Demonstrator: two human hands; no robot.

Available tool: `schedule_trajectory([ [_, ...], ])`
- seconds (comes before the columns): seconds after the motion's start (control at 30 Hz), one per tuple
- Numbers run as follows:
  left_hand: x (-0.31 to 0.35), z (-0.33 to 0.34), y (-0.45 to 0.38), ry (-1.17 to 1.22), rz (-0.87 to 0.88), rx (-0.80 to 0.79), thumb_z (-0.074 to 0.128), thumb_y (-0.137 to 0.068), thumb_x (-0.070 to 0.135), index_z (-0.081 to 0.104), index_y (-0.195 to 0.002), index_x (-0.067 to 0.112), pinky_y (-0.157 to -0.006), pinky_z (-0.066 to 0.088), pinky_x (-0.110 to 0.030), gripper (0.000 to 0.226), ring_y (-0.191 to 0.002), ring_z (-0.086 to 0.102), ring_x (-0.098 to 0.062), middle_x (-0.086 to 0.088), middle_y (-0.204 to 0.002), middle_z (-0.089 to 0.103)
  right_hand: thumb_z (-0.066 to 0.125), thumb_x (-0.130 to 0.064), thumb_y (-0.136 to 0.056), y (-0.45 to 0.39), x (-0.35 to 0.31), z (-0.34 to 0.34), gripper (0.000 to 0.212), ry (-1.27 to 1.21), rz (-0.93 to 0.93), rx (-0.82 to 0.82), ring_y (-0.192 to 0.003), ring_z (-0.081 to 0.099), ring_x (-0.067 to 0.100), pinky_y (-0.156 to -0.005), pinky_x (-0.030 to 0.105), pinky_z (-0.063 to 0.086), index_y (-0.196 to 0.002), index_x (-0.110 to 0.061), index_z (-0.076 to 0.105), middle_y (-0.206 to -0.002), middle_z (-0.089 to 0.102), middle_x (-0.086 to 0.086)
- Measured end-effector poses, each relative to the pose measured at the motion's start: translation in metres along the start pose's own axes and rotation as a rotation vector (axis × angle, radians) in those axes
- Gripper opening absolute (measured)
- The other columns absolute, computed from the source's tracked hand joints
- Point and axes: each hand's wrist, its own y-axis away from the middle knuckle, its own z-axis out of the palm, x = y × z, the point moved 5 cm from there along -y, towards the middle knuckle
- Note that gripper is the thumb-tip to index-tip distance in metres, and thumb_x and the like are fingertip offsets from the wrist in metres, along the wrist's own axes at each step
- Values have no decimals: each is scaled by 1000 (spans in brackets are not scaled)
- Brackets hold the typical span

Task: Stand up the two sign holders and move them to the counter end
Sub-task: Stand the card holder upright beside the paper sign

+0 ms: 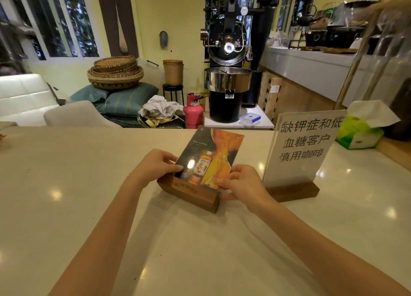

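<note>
- The picture sign holder [201,166] is gripped near the counter's [66,184] far edge, tilted back on its wooden base [189,194].
- Its left edge is pinched by the left hand [159,163]; its right edge is pinched by the right hand [241,181].
- The text sign holder [302,149] is seen upright just to the right, toward the far right corner, with a tissue box [360,133] beyond it.

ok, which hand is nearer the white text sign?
Right. The right hand grips the picture sign holder at its right edge, just beside the white text sign and its wooden base. The left hand holds the same holder's left edge, farther away.
</note>
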Motion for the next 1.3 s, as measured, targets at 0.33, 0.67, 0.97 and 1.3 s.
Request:
schedule_trajectory([
  [0.33,23,8,9,100,203,23,68,-78,16,57,-107,15,-85,55,-42,31,-93,65,-28,-10,-97,66,62,-13,-84,22,-13,-22,27,159,-350,161,-87,64,16,-70,22,56,-101,-24,43,-96,61,-2],
  [0.67,34,19,16,90,267,33,72,-73,12,62,-97,3,-88,54,-46,27,-94,67,-30,-15,-103,70,60,-12,-85,38,0,-30,31,274,-522,276,-94,65,18,-76,19,50,-115,-10,50,-108,67,10],
  [0.97,39,24,15,45,262,10,74,-72,19,56,-117,14,-89,52,-42,48,-99,62,-26,-11,-112,67,60,-17,-85,48,0,-42,37,230,-538,192,-98,60,8,-82,15,50,-120,-16,47,-105,60,-5],
  [1.3,48,41,20,44,178,36,78,-67,20,17,-136,18,-95,46,-41,92,-121,49,-33,-13,-141,43,71,-8,-75,51,24,-167,19,191,-312,512,-75,60,16,-69,24,54,-92,-11,62,-83,63,3],
])
